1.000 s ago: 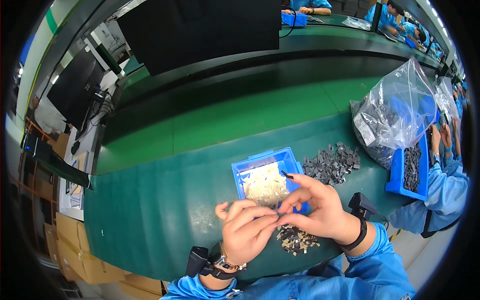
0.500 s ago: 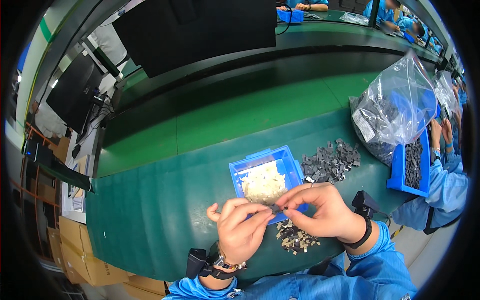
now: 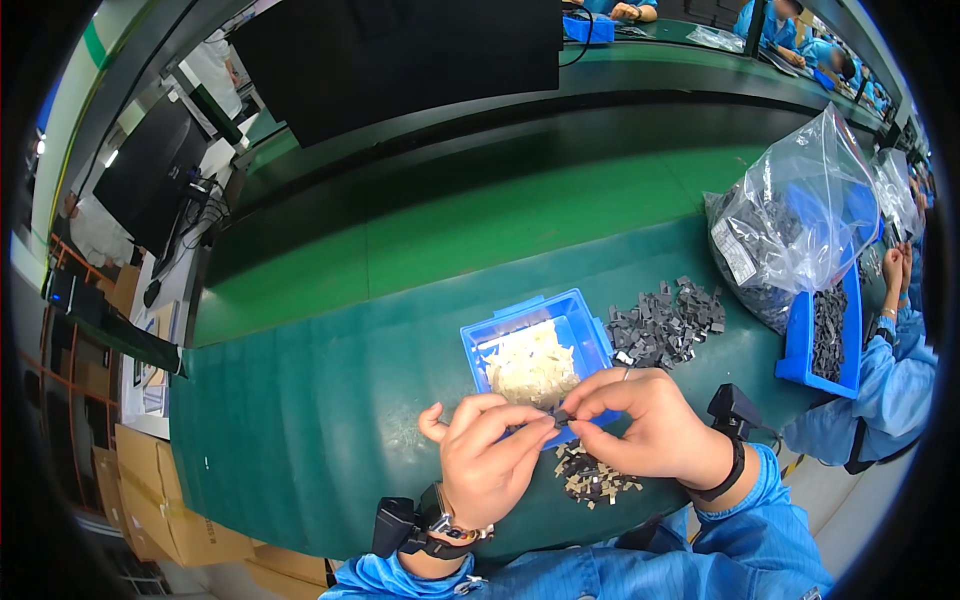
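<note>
A small dark grey part (image 3: pixel 561 415) is pinched between my two hands, just above the near edge of a blue bin (image 3: pixel 590 345). My left hand (image 3: pixel 490 452) grips it from the left with thumb and forefinger, the little finger sticking out. From the right my right hand (image 3: pixel 645 425) closes thumb and fingers on it; the fingertips hide most of its shape. Cream-coloured small pieces (image 3: pixel 530 365) fill much of the bin. Beneath the right hand lies a pile of small black and tan pieces (image 3: pixel 590 478). Dark grey flat parts (image 3: pixel 665 325) are heaped beyond that hand.
A large clear bag of dark parts (image 3: pixel 770 240) leans by a second blue bin (image 3: pixel 820 335) at the right, near a co-worker's blue sleeve (image 3: pixel 895 380). A black monitor (image 3: pixel 400 60) overhangs the far side. Cardboard boxes (image 3: pixel 170 495) stand left of the green table (image 3: pixel 300 430).
The fingertips have drawn slightly closer around the small dark part. The whole view has shifted a little; the piles and bins look the same.
</note>
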Available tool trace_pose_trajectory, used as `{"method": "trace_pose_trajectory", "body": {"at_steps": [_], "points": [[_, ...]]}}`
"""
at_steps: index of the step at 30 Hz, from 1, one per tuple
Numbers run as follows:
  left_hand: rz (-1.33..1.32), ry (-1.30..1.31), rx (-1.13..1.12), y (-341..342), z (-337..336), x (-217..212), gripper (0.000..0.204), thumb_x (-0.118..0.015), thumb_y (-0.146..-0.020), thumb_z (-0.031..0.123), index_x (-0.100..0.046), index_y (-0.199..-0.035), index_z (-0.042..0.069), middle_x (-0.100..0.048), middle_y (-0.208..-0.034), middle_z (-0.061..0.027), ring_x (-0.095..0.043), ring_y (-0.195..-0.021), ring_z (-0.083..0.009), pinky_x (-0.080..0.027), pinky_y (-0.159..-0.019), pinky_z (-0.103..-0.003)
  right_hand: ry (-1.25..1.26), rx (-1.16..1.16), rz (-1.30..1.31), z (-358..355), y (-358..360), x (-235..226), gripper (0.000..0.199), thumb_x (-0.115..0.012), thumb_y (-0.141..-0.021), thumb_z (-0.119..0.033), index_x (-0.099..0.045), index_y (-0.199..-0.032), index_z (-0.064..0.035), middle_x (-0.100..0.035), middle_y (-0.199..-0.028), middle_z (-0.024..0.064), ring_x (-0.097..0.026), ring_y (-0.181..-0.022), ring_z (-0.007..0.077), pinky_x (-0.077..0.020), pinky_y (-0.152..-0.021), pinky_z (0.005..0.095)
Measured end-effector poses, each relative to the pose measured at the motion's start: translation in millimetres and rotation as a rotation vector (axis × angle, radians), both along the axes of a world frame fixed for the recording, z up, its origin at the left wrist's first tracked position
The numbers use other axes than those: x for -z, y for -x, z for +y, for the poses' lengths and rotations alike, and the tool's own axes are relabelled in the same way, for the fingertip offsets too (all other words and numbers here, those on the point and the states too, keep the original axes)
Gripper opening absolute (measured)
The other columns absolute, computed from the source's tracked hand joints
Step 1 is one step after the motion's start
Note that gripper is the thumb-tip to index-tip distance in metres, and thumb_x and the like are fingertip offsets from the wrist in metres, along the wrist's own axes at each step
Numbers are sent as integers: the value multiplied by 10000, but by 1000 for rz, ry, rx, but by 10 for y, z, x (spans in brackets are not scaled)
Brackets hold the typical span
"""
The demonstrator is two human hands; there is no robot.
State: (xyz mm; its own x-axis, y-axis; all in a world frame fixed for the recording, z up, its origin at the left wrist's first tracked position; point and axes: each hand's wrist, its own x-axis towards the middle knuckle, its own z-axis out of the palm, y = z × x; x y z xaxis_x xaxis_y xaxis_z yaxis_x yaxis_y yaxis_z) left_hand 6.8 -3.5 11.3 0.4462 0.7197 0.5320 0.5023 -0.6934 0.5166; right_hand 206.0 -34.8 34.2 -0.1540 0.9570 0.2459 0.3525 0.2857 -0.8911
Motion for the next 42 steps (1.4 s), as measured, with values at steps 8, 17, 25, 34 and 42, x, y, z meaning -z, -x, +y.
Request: {"method": "trace_pose_trajectory", "body": {"at_steps": [8,17,25,34,42], "points": [[-29,39,27,15,11,4,132,-815,-690,101,-768,-805,147,-689,-882,58,-592,-862,-163,-236,-987,-422,27,-5,-12,4,-5,-19,60,-700,-771,-23,-681,-799,26,-713,-898,145,-707,-774,276,-569,-679,338],[-72,80,50,11,11,-16,117,-811,-702,89,-760,-801,122,-692,-853,37,-606,-855,-170,-248,-983,-412,80,-51,66,2,-40,-30,52,-701,-779,-15,-681,-807,25,-714,-894,146,-709,-796,258,-563,-728,322],[-92,84,63,17,21,-24,128,-820,-692,93,-757,-801,113,-690,-840,30,-605,-854,-173,-251,-985,-407,163,-63,180,-11,-64,-40,38,-683,-798,2,-677,-817,34,-715,-907,147,-705,-831,218,-552,-755,317],[-64,72,80,16,19,-24,151,-819,-685,96,-769,-821,139,-691,-854,39,-601,-862,-170,-243,-996,-407,135,-61,144,-4,-57,-46,45,-690,-809,-2,-668,-812,37,-713,-889,151,-707,-799,228,-556,-726,311],[-49,72,79,12,10,-30,157,-830,-677,114,-771,-819,147,-690,-850,42,-598,-857,-171,-245,-999,-405,131,-60,132,-14,-59,-54,51,-693,-805,-4,-667,-813,40,-711,-885,158,-709,-795,242,-559,-722,319]]}}
